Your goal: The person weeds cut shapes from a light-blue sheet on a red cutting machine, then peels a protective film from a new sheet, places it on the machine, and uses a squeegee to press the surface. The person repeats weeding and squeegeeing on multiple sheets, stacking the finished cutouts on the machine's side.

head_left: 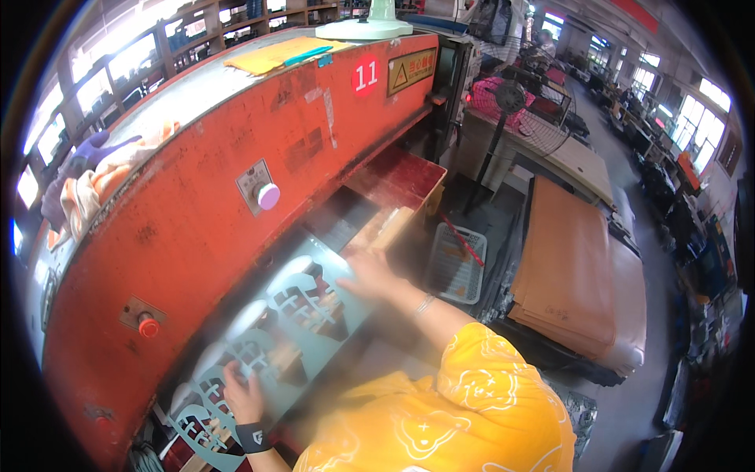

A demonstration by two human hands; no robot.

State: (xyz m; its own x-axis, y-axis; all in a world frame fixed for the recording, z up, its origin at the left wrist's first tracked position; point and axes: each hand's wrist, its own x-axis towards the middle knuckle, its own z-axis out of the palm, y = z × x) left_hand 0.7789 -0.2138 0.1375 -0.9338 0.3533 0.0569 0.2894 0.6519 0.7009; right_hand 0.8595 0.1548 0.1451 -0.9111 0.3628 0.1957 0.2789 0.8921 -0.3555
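Observation:
A pale blue-green sheet (321, 346) with several curved cut-outs lies tilted along the front of the red press. My left hand (244, 393), a black band at its wrist, grips the sheet near its lower left part, fingers over the top. At the upper right end of the sheet, my right hand (371, 274) is closed on the edge, slightly blurred. Through the cut-outs, wooden and dark red pieces show. What lies under the sheet is mostly hidden.
Ahead stands the red press (212, 173) with a pink knob (268, 196) and a red button (148, 325). A red tray (413, 177) is beside it. On my right are a grey plastic basket (458, 263), brown sheets (562, 267) and a standing fan (511, 98).

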